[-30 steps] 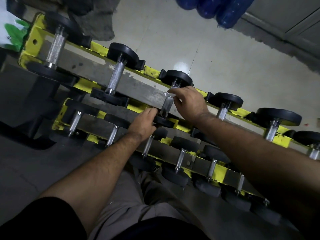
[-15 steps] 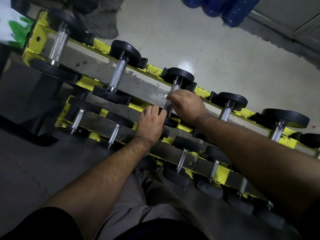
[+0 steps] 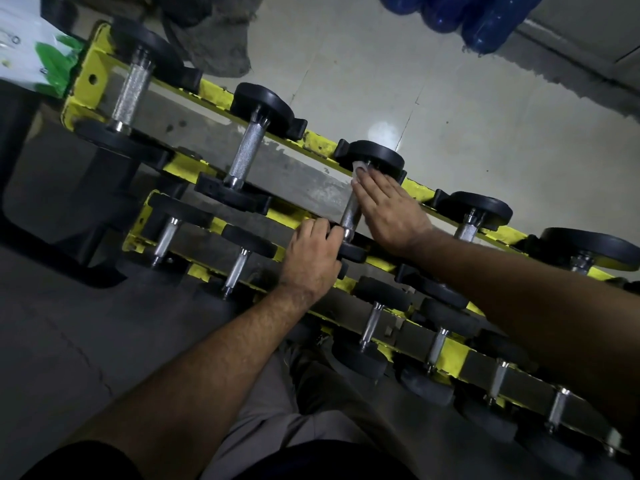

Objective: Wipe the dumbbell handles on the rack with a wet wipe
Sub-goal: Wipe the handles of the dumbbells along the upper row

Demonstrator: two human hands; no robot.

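Note:
A yellow two-tier rack [image 3: 86, 77] holds several black dumbbells with knurled steel handles. My right hand [image 3: 388, 209] lies over the far end of the third upper-tier dumbbell's handle [image 3: 350, 213]. It holds a white wet wipe [image 3: 358, 167] against the handle, right by the far black head [image 3: 377, 155]. The wipe sticks out past my fingertips. My left hand [image 3: 310, 258] grips the near head of the same dumbbell, fingers curled over its edge. The lower part of the handle shows bare between my two hands.
More dumbbells fill the lower tier [image 3: 370, 323] below my arms. Blue bottles [image 3: 485, 19] stand on the tiled floor behind the rack. A white and green bag [image 3: 31, 60] and a grey cloth [image 3: 211, 39] lie at the rack's left end.
My right hand has slid with the wipe up the handle from its middle to the far head. My left hand has shifted slightly on the near head.

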